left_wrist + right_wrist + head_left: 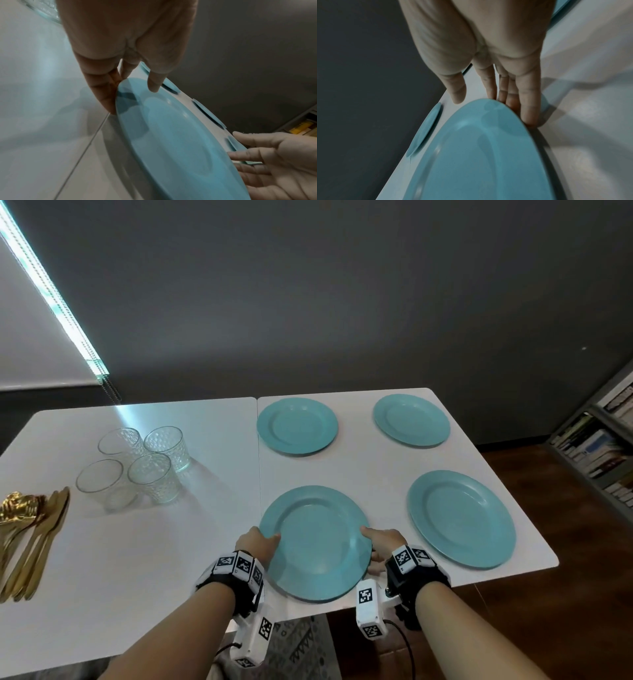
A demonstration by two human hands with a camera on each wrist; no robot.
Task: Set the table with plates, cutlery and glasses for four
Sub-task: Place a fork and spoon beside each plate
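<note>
Four teal plates lie on the right half of the white table [154, 559]. The near-left plate [315, 542] is between my hands, its rim a little off the table with shadow beneath. My left hand [263, 542] pinches its left rim: thumb [154, 83] on top, fingers [106, 97] underneath. My right hand [376, 542] is at the right rim, its straight fingers [527, 105] reaching under the edge and its thumb [458, 93] hovering just off it. Other plates sit at far left [297, 426], far right [411, 419] and near right [460, 518].
Several clear patterned glasses [137, 467] stand grouped on the left half of the table. A bundle of gold cutlery [30, 535] lies at the far left edge. A bookshelf [603, 446] stands to the right, beyond the table. A dark wall is behind.
</note>
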